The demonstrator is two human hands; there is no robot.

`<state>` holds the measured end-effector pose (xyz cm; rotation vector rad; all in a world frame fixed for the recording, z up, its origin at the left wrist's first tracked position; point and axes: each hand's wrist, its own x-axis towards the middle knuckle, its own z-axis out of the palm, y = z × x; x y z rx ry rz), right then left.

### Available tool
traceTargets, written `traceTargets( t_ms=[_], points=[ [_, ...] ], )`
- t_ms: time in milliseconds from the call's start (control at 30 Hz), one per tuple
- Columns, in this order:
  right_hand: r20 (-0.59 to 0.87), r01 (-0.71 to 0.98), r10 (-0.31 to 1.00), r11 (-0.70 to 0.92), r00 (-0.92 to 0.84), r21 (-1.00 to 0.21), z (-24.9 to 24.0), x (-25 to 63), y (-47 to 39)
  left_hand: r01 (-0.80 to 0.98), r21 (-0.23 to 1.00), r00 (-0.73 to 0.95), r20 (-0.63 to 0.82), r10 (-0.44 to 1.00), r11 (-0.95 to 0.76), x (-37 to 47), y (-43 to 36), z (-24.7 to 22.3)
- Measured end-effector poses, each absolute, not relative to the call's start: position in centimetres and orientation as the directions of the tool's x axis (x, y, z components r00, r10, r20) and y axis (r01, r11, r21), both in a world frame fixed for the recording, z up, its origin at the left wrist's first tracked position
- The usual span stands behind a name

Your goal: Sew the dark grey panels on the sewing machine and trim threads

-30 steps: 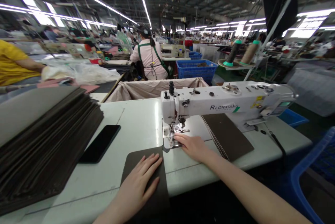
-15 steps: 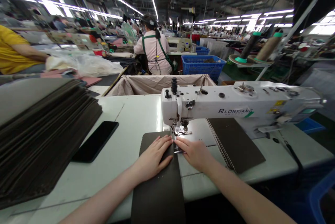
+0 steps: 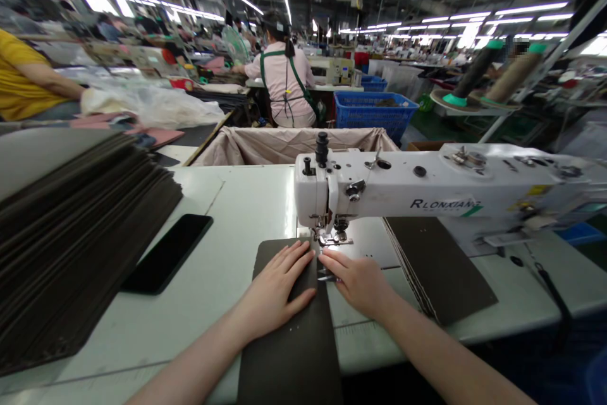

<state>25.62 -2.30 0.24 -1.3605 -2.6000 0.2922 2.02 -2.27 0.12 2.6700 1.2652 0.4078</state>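
A dark grey-brown panel [image 3: 289, 361] lies flat on the pale sewing table, its far right corner beside the presser foot [image 3: 336, 239] of a white sewing machine [image 3: 379, 187]. My left hand [image 3: 279, 285] rests palm down on this panel, fingers stretched forward and thumb apart. Along the panel's right edge, my right hand [image 3: 363, 282] has its fingertips forward, just in front of the foot. Pointed metal blades, which look like thread snips [image 3: 326, 276], stick out from under its curled fingers; their handle is hidden by the hand.
A tall stack of dark panels [image 3: 71, 247] stands at left, with a black phone [image 3: 168, 253] beside it. More panels [image 3: 441, 272] lie under the machine arm. Behind the table are a cloth-lined bin [image 3: 265, 146], a blue basket [image 3: 374, 115] and a seated person [image 3: 287, 79].
The view has shifted slightly, so the machine sits a little farther right and larger. Both hands keep nearly the same place on the panel; my left fingers are slightly more spread.
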Motion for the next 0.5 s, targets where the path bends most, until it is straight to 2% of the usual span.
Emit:
traceTargets(
  t_ms=[500],
  points=[
    [0.080,0.794,0.827,0.557,-0.556,-0.242,0.17,25.62,-2.29,0.718,0.272,0.619,0.173,0.766,-0.641,2.03,-2.01,0.07]
  ],
)
